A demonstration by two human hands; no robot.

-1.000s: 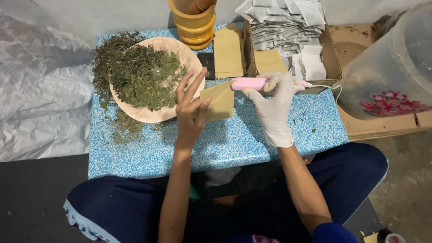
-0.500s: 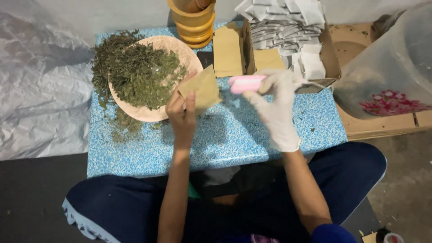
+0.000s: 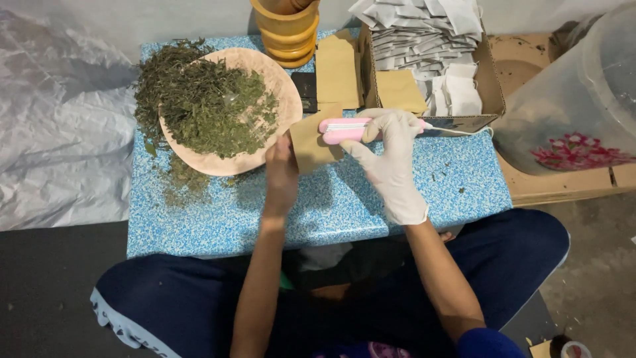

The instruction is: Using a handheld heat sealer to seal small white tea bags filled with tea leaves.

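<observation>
A low worktop (image 3: 331, 205) with a speckled blue top stands in front of the seated person, with a crumpled sheet of clear plastic (image 3: 59, 119) spread on the floor to its left and a big clear tub (image 3: 583, 99) to its right. On the worktop's left part lies a round tan plate (image 3: 281, 99) heaped with dried green leaves (image 3: 199, 99), some of them spilled past the rim. At the far edge sits a cardboard box (image 3: 487, 79) full of small white sachets (image 3: 424, 33), beside a stack of yellow bowls (image 3: 288, 33) and a pile of brown paper bags (image 3: 338, 66). The gloved right hand (image 3: 391, 156) is closed around a pink handheld sealer (image 3: 341, 129), which lies across the top of a small brown paper bag (image 3: 311, 142). The bare left hand (image 3: 281, 172) pinches that bag's left edge, just beside the plate, and holds it up over the worktop's middle.
</observation>
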